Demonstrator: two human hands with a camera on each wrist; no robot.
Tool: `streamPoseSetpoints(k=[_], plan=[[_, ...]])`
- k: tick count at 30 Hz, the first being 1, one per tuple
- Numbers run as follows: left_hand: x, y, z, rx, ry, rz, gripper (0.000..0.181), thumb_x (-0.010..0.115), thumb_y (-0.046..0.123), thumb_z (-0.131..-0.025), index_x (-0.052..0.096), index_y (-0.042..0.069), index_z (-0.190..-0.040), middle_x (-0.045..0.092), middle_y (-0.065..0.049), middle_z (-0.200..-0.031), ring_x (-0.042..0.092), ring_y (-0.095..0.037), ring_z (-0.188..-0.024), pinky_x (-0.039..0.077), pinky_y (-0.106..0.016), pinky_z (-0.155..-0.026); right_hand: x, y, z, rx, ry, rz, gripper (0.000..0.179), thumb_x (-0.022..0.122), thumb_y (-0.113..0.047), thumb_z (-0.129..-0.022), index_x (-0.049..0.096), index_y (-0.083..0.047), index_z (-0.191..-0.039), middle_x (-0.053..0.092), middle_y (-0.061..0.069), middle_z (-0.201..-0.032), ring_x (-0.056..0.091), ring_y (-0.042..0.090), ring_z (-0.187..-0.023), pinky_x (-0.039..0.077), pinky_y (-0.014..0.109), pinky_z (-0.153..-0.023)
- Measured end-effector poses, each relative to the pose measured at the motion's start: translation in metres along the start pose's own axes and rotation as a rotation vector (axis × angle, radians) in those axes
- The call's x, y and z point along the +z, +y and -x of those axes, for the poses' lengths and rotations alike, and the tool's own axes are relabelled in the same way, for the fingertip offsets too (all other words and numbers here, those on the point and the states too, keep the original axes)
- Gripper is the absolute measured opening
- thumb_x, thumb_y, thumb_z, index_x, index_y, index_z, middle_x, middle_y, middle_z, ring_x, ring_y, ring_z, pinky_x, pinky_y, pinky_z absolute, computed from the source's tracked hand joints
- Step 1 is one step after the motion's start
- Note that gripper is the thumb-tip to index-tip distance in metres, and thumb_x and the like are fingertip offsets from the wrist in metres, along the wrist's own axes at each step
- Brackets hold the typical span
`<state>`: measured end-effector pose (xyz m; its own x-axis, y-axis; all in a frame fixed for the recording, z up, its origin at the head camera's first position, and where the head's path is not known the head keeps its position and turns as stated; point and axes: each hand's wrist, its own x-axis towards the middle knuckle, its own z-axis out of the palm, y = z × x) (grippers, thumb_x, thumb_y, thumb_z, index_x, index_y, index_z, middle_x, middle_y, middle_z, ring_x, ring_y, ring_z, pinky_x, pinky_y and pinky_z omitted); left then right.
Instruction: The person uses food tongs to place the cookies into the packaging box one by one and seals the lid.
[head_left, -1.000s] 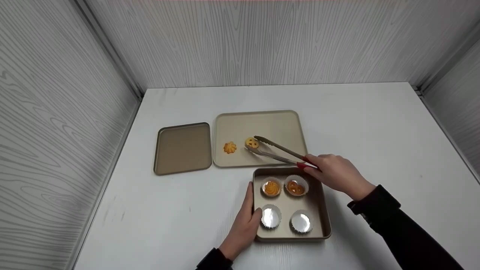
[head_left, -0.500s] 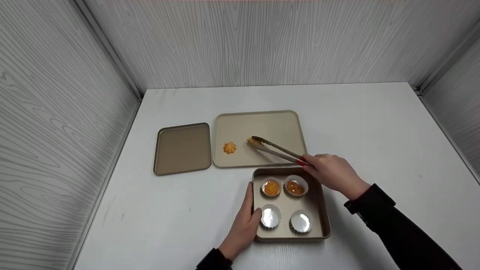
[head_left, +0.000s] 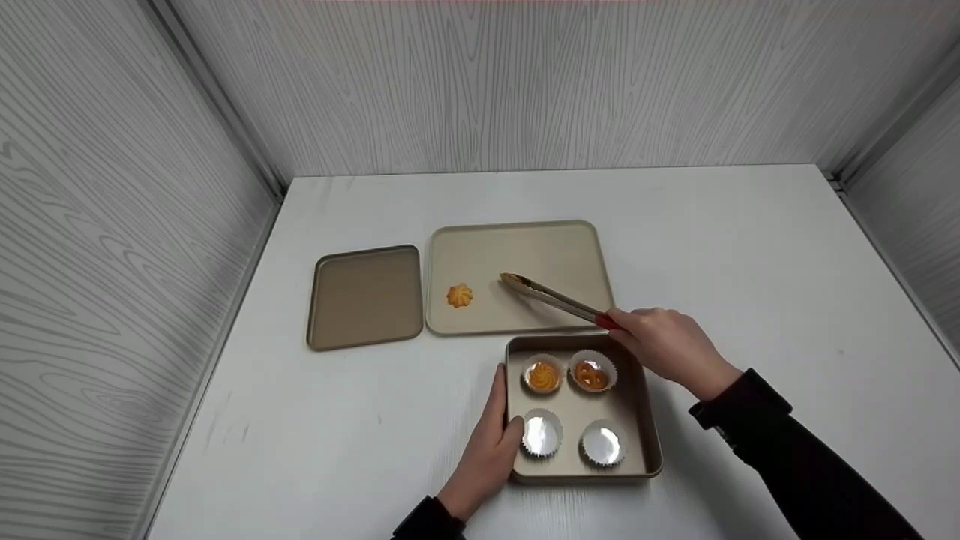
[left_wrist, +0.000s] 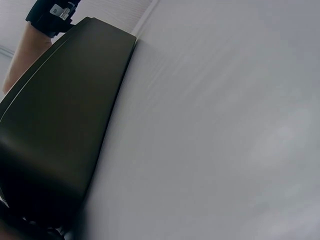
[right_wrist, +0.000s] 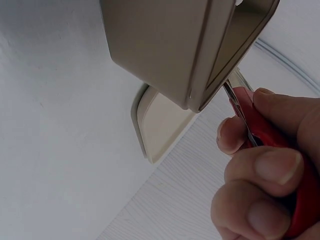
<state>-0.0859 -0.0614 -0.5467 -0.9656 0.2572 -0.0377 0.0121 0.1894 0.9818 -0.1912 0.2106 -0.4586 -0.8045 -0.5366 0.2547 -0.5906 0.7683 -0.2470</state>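
My right hand (head_left: 670, 349) grips the red handles of metal tongs (head_left: 555, 298); the right wrist view shows its fingers curled round the red handle (right_wrist: 267, 132). The tongs are squeezed together over the large tray (head_left: 480, 241), with a yellow cookie (head_left: 507, 277) mostly hidden between their tips. A flower-shaped cookie (head_left: 460, 295) lies on that tray to the left. My left hand (head_left: 481, 457) holds the left wall of a deep square baking pan (head_left: 577, 471), thumb at the rim. In the pan, a swirl cookie (head_left: 543, 376) and a pretzel-shaped cookie (head_left: 591, 376) sit in foil cups.
Two foil cups without cookies, a left one (head_left: 541, 435) and a right one (head_left: 602, 444), stand in the pan's near half. A darker small tray (head_left: 365, 300) lies left of the large tray. Grey wood-grain panels (head_left: 480, 90) border the white table (head_left: 315, 420).
The tongs have closed on the yellow cookie, which has tilted up between the tips. My right hand has shifted slightly left. My left hand and the pan stay put.
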Motion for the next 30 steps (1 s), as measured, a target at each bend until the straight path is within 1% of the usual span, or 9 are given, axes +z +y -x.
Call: streamPoseSetpoints(k=[3,8,17,20,26,30], plan=[[0.000,0.001,0.000,-0.011,-0.006,0.004,0.075,0.039,0.006,-0.104,-0.005,0.010,-0.165,-0.003,-0.003,-0.172,0.000,-0.014,-0.156,0.007,-0.044,-0.125,0.000,0.000,0.001,-0.012,0.016,0.007,0.014,0.073,-0.008,-0.093,0.070,-0.006,-0.107,0.074,0.006,-0.081,0.063,0.020,-0.063,0.050,0.039,-0.053],[-0.001,0.002,0.001,-0.011,-0.002,0.003,0.075,0.039,0.006,-0.104,-0.005,0.010,-0.165,-0.003,-0.004,-0.172,0.000,-0.014,-0.156,0.007,-0.043,-0.125,0.001,0.001,0.004,-0.026,0.029,0.006,0.018,0.073,-0.008,-0.093,0.071,-0.005,-0.112,0.075,0.008,-0.083,0.066,0.022,-0.065,0.051,0.040,-0.053],[-0.001,0.001,0.000,-0.005,0.001,0.005,0.075,0.039,0.005,-0.104,-0.004,0.010,-0.165,-0.003,-0.003,-0.172,0.001,-0.014,-0.156,0.007,-0.043,-0.125,0.000,0.002,0.012,-0.050,0.048,0.020,0.015,0.073,-0.007,-0.093,0.069,-0.007,-0.107,0.068,0.002,-0.075,0.056,0.015,-0.058,0.046,0.034,-0.051],[-0.001,0.001,0.000,-0.002,0.002,0.008,0.075,0.039,0.005,-0.104,-0.004,0.009,-0.165,-0.003,-0.004,-0.172,0.001,-0.014,-0.156,0.007,-0.044,-0.126,-0.002,0.002,0.015,-0.056,0.071,0.026,0.016,0.074,-0.007,-0.093,0.069,-0.007,-0.107,0.068,0.002,-0.074,0.056,0.014,-0.058,0.046,0.033,-0.050],[-0.001,0.002,0.000,-0.005,0.006,0.000,0.075,0.040,0.005,-0.104,-0.004,0.010,-0.165,-0.002,-0.003,-0.172,0.002,-0.014,-0.156,0.007,-0.043,-0.126,-0.008,0.003,0.025,-0.063,0.115,0.036,0.019,0.075,-0.007,-0.092,0.069,-0.010,-0.109,0.064,-0.002,-0.070,0.050,0.010,-0.055,0.043,0.030,-0.049],[-0.001,0.000,0.000,-0.008,0.006,-0.001,0.075,0.040,0.006,-0.104,-0.004,0.010,-0.165,-0.001,-0.004,-0.172,0.001,-0.015,-0.156,0.007,-0.043,-0.126,-0.012,0.004,0.034,-0.105,0.167,0.062,0.023,0.078,-0.006,-0.088,0.070,-0.010,-0.110,0.061,-0.004,-0.068,0.045,0.006,-0.053,0.040,0.026,-0.047]])
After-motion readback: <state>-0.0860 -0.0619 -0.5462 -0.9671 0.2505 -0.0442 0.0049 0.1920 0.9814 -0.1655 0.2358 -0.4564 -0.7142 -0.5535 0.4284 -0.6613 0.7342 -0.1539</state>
